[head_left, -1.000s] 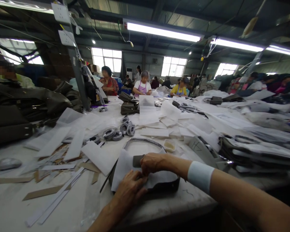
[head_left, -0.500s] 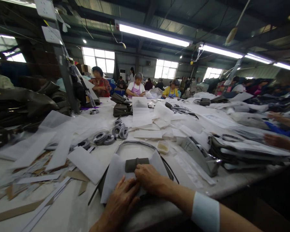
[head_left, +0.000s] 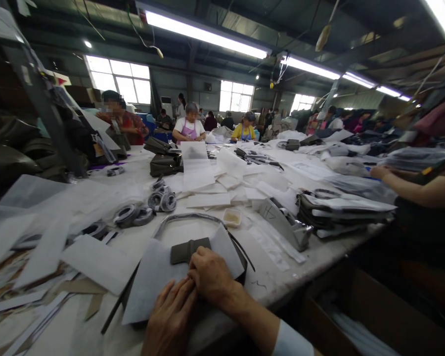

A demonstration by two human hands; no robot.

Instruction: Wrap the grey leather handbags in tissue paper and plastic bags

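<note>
A dark olive handbag (head_left: 241, 267) lies at the table's front edge, with a wrapped handle (head_left: 193, 216) arching at its far side. A white foam-like sheet (head_left: 144, 282) covers much of its front, and an olive flap piece (head_left: 180, 252) shows above my hands. My right hand (head_left: 211, 274) is closed, its curled fingers pressing at the lower right of this flap; what lies under the fingertips is hidden. Beside it, my left hand (head_left: 172, 311) rests on the sheet with fingers stretched out and fairly flat, its fingertips close to the right hand.
Wrapped strap rolls (head_left: 126, 215), a small dish (head_left: 232, 217) and white sheets (head_left: 96, 262) lie around the bag. A grey piece marked with writing (head_left: 282, 222) and stacked bags (head_left: 341, 212) stand right. A co-worker's arm (head_left: 411, 185) reaches in there. An open carton (head_left: 356, 306) sits below the edge.
The camera view has turned right, so the scene sits further left. Both hands stay at the handbag, with the left fingertips closer to the right hand.
</note>
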